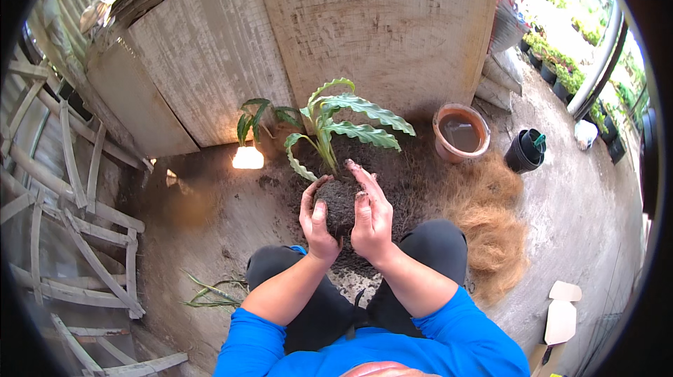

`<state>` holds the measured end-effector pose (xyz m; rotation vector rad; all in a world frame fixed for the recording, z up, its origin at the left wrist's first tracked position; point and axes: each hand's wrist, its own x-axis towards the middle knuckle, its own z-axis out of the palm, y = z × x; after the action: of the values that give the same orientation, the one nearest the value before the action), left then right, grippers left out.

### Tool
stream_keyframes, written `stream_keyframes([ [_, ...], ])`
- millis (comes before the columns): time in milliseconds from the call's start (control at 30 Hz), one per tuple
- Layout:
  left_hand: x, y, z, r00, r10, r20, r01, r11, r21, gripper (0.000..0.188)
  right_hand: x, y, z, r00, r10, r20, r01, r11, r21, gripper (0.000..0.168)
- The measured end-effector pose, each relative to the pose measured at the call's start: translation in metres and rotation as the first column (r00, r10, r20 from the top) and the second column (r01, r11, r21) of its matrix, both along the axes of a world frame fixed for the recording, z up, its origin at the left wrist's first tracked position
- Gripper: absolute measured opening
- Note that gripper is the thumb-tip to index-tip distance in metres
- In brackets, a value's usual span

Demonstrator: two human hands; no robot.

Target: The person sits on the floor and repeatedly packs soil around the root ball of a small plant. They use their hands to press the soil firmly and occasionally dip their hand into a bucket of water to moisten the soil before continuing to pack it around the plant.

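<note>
Between my two hands is a dark, rounded root ball of a plant with long, wavy-edged green leaves. My left hand cups its left side, with the thumb along the front. My right hand presses the right side, fingers pointing up towards the stems; soil clings to the fingertips. The leaves stand up and lean away to the right. Loose dark soil and fine roots lie on the ground under and around the root ball. The underside of the ball is hidden.
A clay-coloured pot of brownish liquid stands right of the plant, beside nested black pots. Brown fibre lies right of my knee. A small plant in a bright white pot stands near the boards. Wooden frames are at left.
</note>
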<state>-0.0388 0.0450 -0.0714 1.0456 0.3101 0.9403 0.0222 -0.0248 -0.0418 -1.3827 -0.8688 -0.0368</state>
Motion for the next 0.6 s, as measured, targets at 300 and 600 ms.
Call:
stream_keyframes([
  [300,-0.007,0.001,0.009,0.981,0.165,-0.102,-0.128,0.946,0.298,0.046,-0.005,0.001,0.0,0.998,0.055,-0.015,-0.056,0.996,-0.067,0.036],
  [600,0.003,0.015,0.004,0.994,-0.075,0.082,0.09,0.976,-0.199,0.042,0.004,0.006,0.0,0.854,0.346,-0.39,-0.228,0.921,0.316,0.045],
])
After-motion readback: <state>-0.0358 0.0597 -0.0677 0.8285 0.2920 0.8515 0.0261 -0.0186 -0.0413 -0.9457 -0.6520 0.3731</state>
